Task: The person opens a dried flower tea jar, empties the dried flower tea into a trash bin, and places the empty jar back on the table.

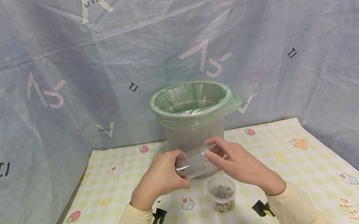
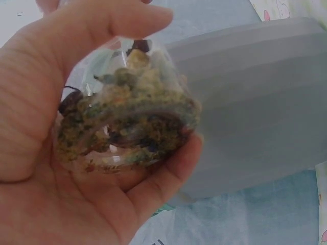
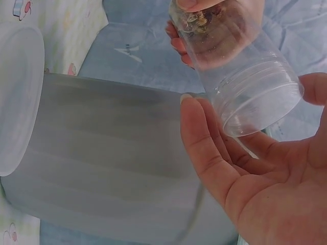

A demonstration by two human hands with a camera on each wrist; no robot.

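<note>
A clear plastic jar lies tilted nearly sideways between both hands, its uncovered mouth toward the right. My left hand grips its base end, where a clump of dried flowers and herbs has gathered. At the mouth end, my right hand holds the rim between thumb and fingers. In the right wrist view the jar's threaded neck shows no contents near the opening. A small clear tub with similar dried bits stands on the table just below the jar.
Behind the hands stands a grey bin lined with a green plastic bag, folded over its rim. A green-checked tablecloth covers the table. Patterned grey-blue cloth hangs around the back and sides.
</note>
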